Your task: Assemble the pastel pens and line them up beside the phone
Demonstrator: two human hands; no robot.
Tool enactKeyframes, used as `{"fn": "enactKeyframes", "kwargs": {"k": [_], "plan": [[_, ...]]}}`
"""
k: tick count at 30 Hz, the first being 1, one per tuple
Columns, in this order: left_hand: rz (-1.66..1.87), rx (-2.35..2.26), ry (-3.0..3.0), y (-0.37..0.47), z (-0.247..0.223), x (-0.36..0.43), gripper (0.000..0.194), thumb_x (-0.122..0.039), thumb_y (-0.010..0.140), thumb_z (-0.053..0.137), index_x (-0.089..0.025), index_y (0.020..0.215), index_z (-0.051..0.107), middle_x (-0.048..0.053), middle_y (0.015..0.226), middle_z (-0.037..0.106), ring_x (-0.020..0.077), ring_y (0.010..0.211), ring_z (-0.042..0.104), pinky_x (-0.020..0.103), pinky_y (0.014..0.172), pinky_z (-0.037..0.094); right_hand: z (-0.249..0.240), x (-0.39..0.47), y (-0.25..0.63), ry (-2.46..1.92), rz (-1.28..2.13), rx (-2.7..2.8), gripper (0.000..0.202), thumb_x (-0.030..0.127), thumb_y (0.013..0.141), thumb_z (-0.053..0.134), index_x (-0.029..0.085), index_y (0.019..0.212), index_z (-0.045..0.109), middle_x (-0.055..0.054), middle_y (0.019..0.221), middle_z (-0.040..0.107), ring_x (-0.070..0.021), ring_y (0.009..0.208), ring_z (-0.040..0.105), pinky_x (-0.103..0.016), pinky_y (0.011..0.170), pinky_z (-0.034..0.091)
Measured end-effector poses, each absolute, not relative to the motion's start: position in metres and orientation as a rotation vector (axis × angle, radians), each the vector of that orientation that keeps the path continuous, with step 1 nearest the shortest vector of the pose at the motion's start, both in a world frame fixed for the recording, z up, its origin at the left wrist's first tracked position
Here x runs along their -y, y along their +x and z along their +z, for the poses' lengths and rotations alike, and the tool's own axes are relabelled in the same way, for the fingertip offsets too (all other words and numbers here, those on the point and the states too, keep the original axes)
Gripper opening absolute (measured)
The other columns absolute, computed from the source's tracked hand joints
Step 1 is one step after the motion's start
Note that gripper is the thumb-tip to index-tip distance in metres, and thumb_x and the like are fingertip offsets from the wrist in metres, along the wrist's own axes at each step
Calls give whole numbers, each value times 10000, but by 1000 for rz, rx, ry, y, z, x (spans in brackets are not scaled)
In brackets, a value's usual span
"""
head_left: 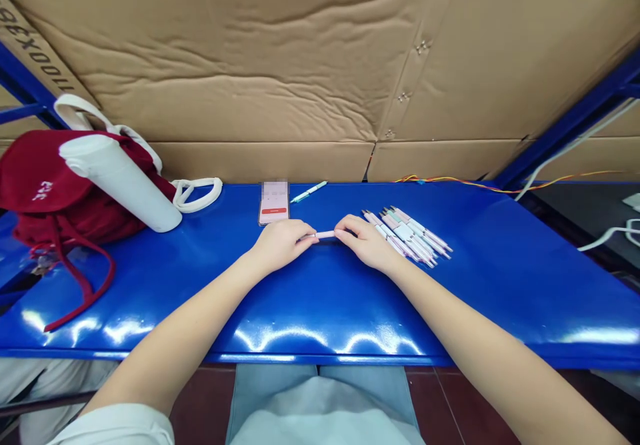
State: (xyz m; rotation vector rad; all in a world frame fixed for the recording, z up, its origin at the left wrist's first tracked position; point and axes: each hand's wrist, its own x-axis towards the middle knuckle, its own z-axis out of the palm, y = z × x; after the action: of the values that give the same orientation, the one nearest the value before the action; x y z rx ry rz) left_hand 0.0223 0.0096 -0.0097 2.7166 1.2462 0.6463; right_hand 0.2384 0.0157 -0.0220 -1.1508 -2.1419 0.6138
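Note:
Between my two hands a slim pale pink pen lies level, just above the blue table. My left hand is closed, its thumb and fingers pinching the pen's left end. At the other end, the fingertips of my right hand grip the pen as well. Both of its ends are covered by my fingers. Right beside my right hand lies a loose pile of pens in pale pink, white and mint. Beyond my hands, a single mint-green pen rests alone on the table.
A phone with a lit screen lies behind my left hand. To the left, a white bottle leans against a red bag. Cardboard walls off the back of the blue table. Thin cables run along the back right.

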Motion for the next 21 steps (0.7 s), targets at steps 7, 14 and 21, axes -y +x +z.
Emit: {"fn": "enactKeyframes", "kwargs": {"k": [7,14,21], "plan": [[584,-948,2790,41,-9,9,307,-413,912,454,-229,1046,661,15,983,701,165,874,621,285,794,459,-14,-26,252,-1377,851,1619,230,407,821,474,198,736,517,4,666,570,-148,616,529,-263,586,408],[567,-1579,2844,35,-1,-50,260,-312,893,459,-177,976,665,86,996,671,249,920,582,386,824,420,-20,-36,271,-1737,-149,2188,189,303,840,523,173,729,605,-102,785,631,-242,762,564,-355,688,371],[365,-1920,2748,55,-4,-115,220,-286,818,550,-104,841,671,179,865,647,332,860,573,430,726,408,-24,-36,273,-1718,-364,2297,177,325,838,567,178,927,612,-133,898,629,-259,807,561,-356,681,357]]}}
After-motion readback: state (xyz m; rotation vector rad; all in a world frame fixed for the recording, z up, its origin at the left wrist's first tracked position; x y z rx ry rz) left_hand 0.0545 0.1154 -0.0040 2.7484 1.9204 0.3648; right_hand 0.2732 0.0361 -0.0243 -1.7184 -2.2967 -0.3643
